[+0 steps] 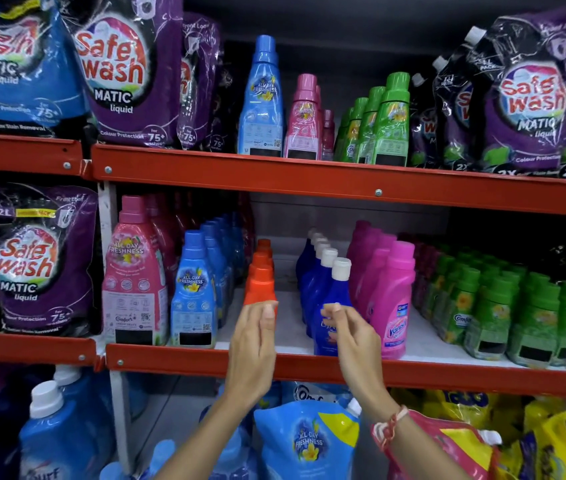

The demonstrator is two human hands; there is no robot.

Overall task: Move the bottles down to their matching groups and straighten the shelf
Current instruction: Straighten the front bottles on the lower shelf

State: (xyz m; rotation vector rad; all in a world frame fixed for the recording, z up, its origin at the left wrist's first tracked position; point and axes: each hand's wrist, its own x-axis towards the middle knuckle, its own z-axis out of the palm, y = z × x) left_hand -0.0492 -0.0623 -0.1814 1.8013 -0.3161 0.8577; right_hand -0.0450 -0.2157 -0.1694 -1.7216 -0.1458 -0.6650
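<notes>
Our left hand [252, 348] hovers half-open at the front orange bottle [260, 289]; our right hand [354, 336], fingers loosely curled, touches the front blue bottle [335, 299].

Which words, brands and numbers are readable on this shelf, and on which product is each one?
"Safe wash MATIC liquid", "75+": purple pouch, top shelf.
"ALL DAY FRESHNESS": blue bottle, top shelf.
"ALL DAY FRESHNESS", "Comfort": big pink bottle, middle shelf.
"Vanish": pink bottle, middle shelf.
"2L": purple pouch, middle left.
"Surf", partly cut off: blue jug, bottom left.
Smaller print: too blurred to read.
</notes>
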